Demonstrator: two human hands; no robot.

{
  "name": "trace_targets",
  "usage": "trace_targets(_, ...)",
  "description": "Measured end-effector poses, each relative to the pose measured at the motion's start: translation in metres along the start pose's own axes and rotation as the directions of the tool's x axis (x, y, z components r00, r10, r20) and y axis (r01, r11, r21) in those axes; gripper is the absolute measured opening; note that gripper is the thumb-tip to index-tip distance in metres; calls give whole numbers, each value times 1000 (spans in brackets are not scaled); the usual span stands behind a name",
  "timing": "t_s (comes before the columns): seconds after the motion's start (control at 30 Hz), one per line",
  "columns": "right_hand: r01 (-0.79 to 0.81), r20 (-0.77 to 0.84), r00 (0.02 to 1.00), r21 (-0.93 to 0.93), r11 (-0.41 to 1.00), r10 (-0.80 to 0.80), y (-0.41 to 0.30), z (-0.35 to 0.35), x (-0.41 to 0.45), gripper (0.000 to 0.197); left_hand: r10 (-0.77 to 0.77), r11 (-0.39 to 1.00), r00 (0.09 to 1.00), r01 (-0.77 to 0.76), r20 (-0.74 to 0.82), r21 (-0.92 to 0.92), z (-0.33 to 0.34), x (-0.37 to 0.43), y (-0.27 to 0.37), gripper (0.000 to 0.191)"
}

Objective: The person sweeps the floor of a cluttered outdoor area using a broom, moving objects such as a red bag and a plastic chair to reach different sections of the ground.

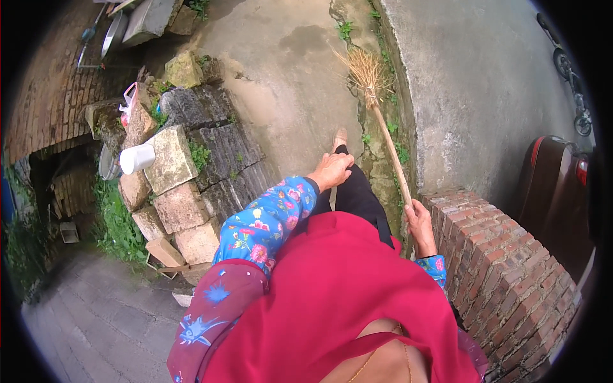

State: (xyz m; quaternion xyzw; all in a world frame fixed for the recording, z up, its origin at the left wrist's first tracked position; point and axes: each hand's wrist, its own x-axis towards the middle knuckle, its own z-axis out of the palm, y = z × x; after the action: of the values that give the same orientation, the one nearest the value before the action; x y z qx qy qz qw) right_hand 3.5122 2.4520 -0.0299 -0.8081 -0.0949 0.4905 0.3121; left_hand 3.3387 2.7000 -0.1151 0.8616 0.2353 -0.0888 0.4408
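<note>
My right hand (420, 224) is closed around the wooden handle of a twig broom (391, 143), near the handle's end. The broom's bristle head points away from me, over the cracked edge of the concrete path beside the grey wall. My left hand (335, 169) hangs in front of my black trousers, its fingers loosely curled and seemingly holding nothing; its palm is hidden. A blue flowered sleeve cover is on each forearm. One shoe (340, 136) shows just beyond my left hand.
At the left stand stacked stone blocks (171, 158) with a white plastic container (137, 158) and a plastic bag (128, 103). A brick wall (498, 268) rises close on the right, with a vehicle (550, 191) beyond it. Weeds line the concrete path (282, 95).
</note>
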Motion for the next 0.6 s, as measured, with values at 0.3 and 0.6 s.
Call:
trace_targets(0.3, 219, -118, 951, -400, 890, -287, -82, 22, 168, 31, -27, 996, 991, 38, 132, -79, -102, 133, -87, 19)
trace_targets(0.6, -207, -165, 977, -564, 800, 137, -51, 18, 213, 41, -335, 937, 942, 332, -15, -107, -213, 325, -224, 15)
